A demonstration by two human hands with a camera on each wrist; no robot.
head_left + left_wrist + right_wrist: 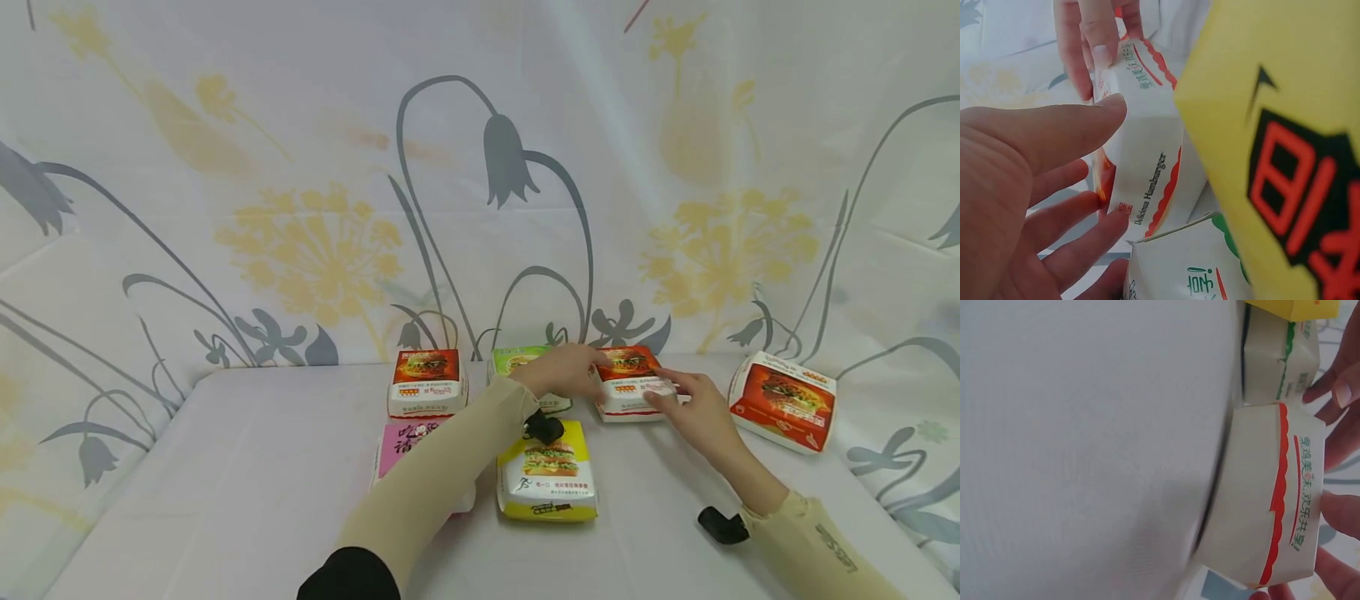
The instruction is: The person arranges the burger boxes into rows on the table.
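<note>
A red and white hamburger box (630, 400) stands at the back of the table between my two hands. My right hand (701, 412) grips its right end, with the thumb on the near side and fingers round the far corner in the right wrist view. My left hand (562, 371) reaches over a green and white hamburger box (517, 360) to the red box's left end. In the left wrist view its fingers (1063, 219) are spread and loosely extended, fingertips right at the box wall. The left hand and forearm partly hide the green box.
A yellow hamburger box (547, 479) is in front of the green one. Beside it, a pink box (397, 446) is partly hidden by my left sleeve. Another red box (427, 383) stands back left, and a red box (783, 404) sits angled at right. A patterned cloth (480, 250) hangs behind.
</note>
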